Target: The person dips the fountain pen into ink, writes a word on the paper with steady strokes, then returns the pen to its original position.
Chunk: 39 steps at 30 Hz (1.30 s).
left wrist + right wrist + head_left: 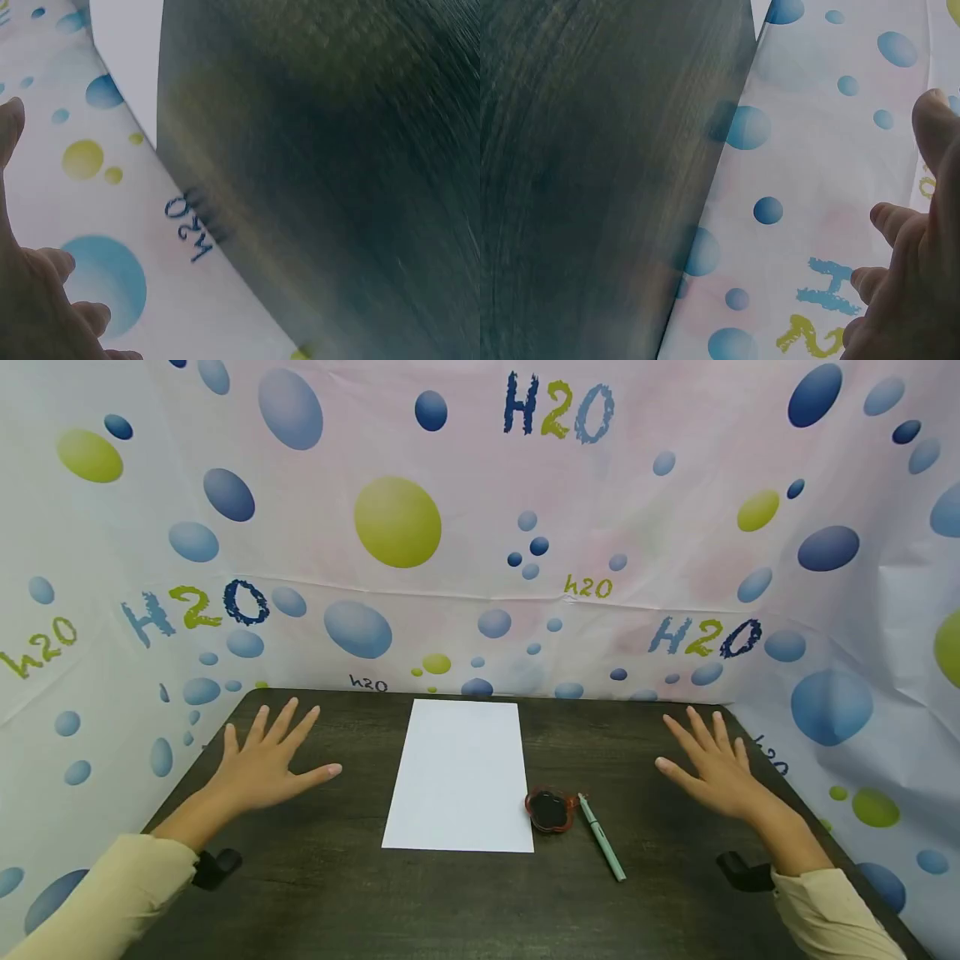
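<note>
My left hand [258,770] is held over the left side of the dark table with its fingers spread and nothing in it. Over the right side, my right hand [716,772] is likewise spread and holds nothing. Between them lies a blank white sheet of paper [459,777]. At its lower right edge sits a small item with a dark centre and a wavy reddish-brown rim [551,811], like tinted glasses. A pale green pen [602,839] lies slanted beside it, its upper end overlapping the rim's right side in the head view. Both wrist views show only parts of each hand.
The dark wooden table [315,893] ends at a white curtain [480,527] printed with blue and green dots and H2O lettering. The curtain rises behind the table and along both sides. A black strap piece [217,868] sits at the left wrist, another [742,871] at the right.
</note>
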{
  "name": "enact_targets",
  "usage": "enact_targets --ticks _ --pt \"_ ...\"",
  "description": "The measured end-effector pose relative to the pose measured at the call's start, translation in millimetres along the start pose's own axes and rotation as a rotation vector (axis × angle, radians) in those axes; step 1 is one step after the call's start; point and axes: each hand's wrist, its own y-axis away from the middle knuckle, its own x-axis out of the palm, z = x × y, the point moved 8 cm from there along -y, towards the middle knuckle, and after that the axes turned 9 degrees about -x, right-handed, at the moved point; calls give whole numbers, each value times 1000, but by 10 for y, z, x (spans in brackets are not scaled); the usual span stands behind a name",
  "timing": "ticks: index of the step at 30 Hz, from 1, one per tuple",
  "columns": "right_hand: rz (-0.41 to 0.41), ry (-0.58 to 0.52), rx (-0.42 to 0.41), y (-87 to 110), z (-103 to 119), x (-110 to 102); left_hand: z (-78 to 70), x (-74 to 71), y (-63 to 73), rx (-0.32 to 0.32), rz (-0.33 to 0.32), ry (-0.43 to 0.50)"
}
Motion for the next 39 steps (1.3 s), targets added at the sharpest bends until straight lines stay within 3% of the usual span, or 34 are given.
enact_targets --ticks 9,18,24,31,39 --pt "6 -57 -24 10 63 192 -293 371 -120 74 42 17" --pt "13 -164 -53 43 179 450 -656 768 -150 180 74 33" --pt "13 -221 -65 78 231 608 -796 1020 -148 212 167 31" --pt "37 -289 -53 99 268 782 -868 1158 -100 224 298 68" --pt "51 -393 -42 132 264 921 -884 1237 -91 217 370 76"
